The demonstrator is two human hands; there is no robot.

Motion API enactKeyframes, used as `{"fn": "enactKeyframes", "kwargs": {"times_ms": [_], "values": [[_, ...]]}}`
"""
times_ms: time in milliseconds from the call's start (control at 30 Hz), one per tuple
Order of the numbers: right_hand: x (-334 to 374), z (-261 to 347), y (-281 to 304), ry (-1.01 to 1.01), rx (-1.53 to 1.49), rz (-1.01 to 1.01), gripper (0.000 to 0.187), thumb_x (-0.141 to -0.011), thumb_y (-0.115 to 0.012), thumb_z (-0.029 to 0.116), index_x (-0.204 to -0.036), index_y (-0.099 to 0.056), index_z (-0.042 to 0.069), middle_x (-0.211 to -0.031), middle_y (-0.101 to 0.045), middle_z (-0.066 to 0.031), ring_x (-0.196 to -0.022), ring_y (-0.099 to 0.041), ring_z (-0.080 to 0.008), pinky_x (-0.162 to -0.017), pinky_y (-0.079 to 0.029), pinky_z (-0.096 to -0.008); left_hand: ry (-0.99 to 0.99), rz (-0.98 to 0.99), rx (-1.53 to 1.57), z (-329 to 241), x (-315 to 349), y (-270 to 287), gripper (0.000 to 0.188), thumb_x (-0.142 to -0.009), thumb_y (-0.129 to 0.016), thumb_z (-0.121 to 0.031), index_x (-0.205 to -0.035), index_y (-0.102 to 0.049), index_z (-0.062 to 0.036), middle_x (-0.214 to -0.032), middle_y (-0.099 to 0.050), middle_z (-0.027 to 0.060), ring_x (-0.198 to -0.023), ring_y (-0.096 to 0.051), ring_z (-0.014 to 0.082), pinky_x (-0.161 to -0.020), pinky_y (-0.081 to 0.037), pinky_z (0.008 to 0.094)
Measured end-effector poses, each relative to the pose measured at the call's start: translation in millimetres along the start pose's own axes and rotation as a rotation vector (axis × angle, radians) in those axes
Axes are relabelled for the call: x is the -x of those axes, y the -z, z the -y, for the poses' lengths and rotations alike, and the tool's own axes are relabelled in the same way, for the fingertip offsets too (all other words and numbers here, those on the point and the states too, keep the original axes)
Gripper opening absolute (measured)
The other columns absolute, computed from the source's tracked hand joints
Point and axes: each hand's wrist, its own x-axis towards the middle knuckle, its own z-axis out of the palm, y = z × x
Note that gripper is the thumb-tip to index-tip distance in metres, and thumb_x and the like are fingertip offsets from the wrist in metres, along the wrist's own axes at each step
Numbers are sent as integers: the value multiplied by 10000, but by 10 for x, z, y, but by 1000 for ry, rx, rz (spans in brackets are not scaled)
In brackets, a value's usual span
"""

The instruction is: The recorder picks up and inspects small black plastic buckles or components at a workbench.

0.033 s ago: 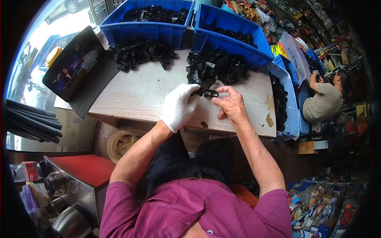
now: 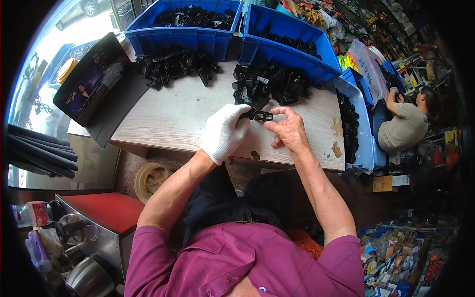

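My left hand (image 2: 225, 129), in a white knitted glove, is closed on a small black part (image 2: 263, 116). The part has a frame-like end with an opening, like a buckle or clip; its exact kind is unclear. My bare right hand (image 2: 288, 129) pinches the right end of this same part between thumb and forefinger, the other fingers curled. Both hands are above the front half of the pale wooden table (image 2: 173, 116). Just beyond them lies a heap of similar black parts (image 2: 287, 85), with a second heap (image 2: 168, 69) farther left.
Two blue bins (image 2: 183, 42) (image 2: 287, 55) of black parts line the table's back. A lighter blue bin (image 2: 364, 143) stands at the right edge. A tablet (image 2: 91, 81) leans at the left. Below are a round bucket (image 2: 140, 180) and a red-topped cabinet (image 2: 106, 208). Another person (image 2: 403, 123) sits at the right.
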Motion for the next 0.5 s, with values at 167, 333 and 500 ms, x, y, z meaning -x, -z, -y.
{"fn": "enactKeyframes", "kwargs": {"times_ms": [167, 333, 500], "values": [[-80, 59, -4, -87, 112, 33, 447, -848, -784, 83, -1259, -628, 2, -614, -554, 6, -424, -502, -83, -383, -470, -288, -79, 18, -27, 14, -76, -35, 267, -876, -684, -62, -1141, -712, -54, -1018, -718, 154, -944, -706, 361, -818, -576, 418], [-58, 50, -18, -81, 138, 65, 308, -847, -724, 53, -1150, -680, 22, -578, -516, 28, -393, -457, -77, -373, -420, -272, -219, 129, -171, 75, -156, -72, 245, -895, -666, -82, -1131, -729, -94, -1012, -708, 127, -953, -692, 340, -807, -576, 413], [-61, -27, 14, -34, 139, 75, 330, -838, -682, 26, -1168, -691, 16, -566, -497, 33, -390, -449, -77, -378, -425, -268, -282, 294, -287, 96, -254, -82, 249, -890, -659, -73, -1122, -737, -112, -1003, -702, 103, -939, -684, 328, -792, -574, 409]]}}
